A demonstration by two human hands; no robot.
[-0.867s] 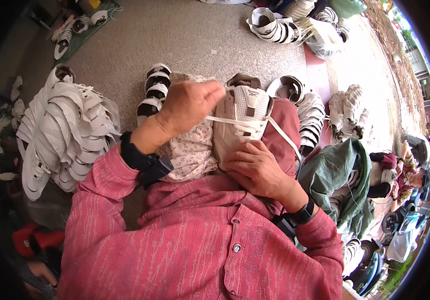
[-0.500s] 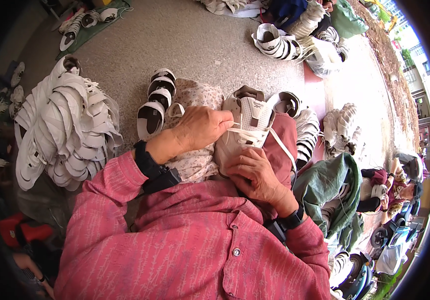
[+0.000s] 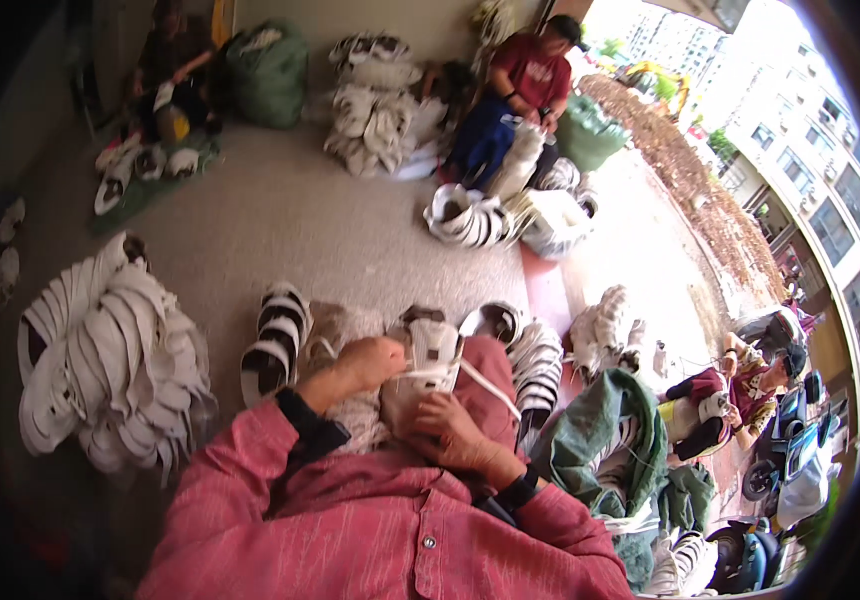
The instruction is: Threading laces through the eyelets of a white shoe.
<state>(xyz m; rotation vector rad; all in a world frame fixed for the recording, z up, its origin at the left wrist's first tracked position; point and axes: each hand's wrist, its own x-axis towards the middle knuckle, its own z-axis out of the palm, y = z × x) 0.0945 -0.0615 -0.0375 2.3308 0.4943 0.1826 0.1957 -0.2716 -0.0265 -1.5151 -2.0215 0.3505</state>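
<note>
Shoe: where is it?
On the lap, right hand over its toe. Whether those fingers clamp it, I can't tell.
And the left hand?
Fingers together beside the lace; blur hides any pinch.

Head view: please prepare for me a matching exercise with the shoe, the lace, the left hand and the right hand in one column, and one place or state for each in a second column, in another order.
Things
1. Shoe
2. Lace
3. Left hand
4. Right hand

Places or states
A. On the shoe's near end
B. White, reaching from the shoe over the red right leg
C. At the shoe's left side, fingers curled
D. Light-coloured, its dark opening at the far end

Right pairs: 1-D, 2-B, 3-C, 4-A.
</note>
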